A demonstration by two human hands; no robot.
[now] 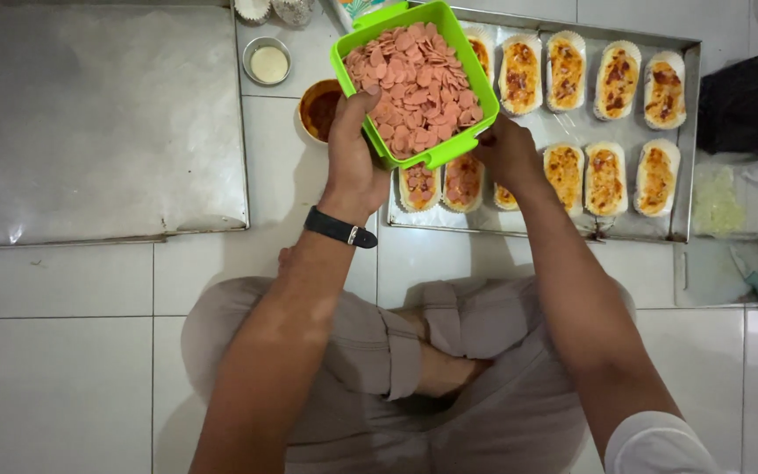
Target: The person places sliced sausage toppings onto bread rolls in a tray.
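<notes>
My left hand (353, 154), with a black watch on its wrist, grips the near left corner of a bright green plastic box (458, 48) full of pink sausage slices (414, 83). The box is held tilted above the near left part of a metal baking tray (686, 140). My right hand (511, 154) is below the box's right corner, over the tray's front row of sauce-topped bread boats (605, 180). One boat (464, 180) near it carries sausage slices. Whether the right hand pinches anything is hidden.
I sit cross-legged on white floor tiles. A large steel sheet (98, 123) lies at the left. A bowl of red sauce (319, 110) and a small cup of white sauce (268, 61) stand left of the tray. A board with a knife (754, 283) and chopped vegetable (717, 202) lies at the right.
</notes>
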